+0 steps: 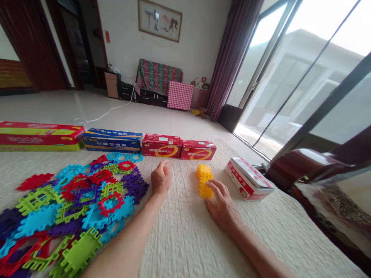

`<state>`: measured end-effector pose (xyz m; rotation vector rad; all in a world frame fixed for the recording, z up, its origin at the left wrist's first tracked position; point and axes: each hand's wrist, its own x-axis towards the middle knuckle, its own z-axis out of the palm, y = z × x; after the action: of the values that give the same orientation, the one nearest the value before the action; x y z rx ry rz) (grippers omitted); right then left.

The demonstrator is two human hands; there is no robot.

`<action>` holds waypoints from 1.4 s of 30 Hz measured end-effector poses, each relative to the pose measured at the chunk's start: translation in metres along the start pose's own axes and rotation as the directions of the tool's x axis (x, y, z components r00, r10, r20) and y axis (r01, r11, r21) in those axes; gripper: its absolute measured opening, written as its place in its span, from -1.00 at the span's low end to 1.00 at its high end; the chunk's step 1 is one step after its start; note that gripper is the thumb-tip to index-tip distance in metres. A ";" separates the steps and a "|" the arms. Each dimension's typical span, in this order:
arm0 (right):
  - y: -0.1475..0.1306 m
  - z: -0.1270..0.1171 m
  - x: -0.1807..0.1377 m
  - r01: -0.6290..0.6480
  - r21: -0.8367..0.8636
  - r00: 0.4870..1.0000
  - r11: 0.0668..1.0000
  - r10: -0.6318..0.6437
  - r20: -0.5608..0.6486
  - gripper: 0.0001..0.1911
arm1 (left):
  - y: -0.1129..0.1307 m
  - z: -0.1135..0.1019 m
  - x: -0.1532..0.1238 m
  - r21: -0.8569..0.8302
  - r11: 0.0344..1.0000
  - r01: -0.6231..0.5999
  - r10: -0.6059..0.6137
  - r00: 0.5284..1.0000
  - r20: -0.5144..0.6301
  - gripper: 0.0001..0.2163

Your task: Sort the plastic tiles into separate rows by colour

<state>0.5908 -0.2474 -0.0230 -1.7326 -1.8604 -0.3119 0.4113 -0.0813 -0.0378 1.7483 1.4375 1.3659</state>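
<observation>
Head view
Landmark: yellow block stack [204, 180], lying on the cream quilted cloth [185, 231].
Stack and fingers: the near end of the yellow block stack touches the fingertips of the right hand [222, 204]; the far end points away from the person toward the 2 red boxes [179, 147].
Right hand: palm down on the cloth just behind the stack, fingers spread flat and loose, gripping nothing, forearm running back to the lower right.
Left hand: left hand [160, 179] rests left of the stack, well apart from it, curled into a loose fist with nothing seen inside.
Tile pile: coloured interlocking tiles [75, 204] spread further left of the stack, beyond the left hand.
White-red box: white and red box [247, 179] lies near the stack's right side.
Blue box: blue box [112, 139] stands left of the red boxes.
</observation>
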 end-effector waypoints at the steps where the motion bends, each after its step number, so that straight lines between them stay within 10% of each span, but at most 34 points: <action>1: 0.002 0.002 -0.001 -0.008 0.001 1.000 1.000 0.008 -0.002 -0.53 | 0.002 0.001 -0.003 0.004 0.997 -0.081 0.081 0.996 0.027 -0.69; 6: 0.002 0.006 -0.002 -0.059 0.074 0.996 0.995 0.063 -0.057 -0.47 | 0.014 0.007 -0.020 0.001 0.911 -0.412 0.398 0.882 0.253 -0.78; 14: 0.007 0.008 -0.004 -0.240 0.155 0.967 0.958 0.249 -0.045 -0.40 | 0.030 0.008 -0.044 0.055 0.743 -0.667 0.530 0.636 0.560 -0.79; 42: 0.020 0.022 -0.003 -0.204 0.105 0.975 0.973 0.212 -0.070 -0.54 | 0.048 0.013 -0.064 0.162 0.662 -0.732 0.500 0.592 0.632 -0.81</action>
<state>0.6052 -0.2357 -0.0470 -1.8019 -1.5931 -0.2015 0.4469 -0.1526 -0.0268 2.8450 0.8059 0.7110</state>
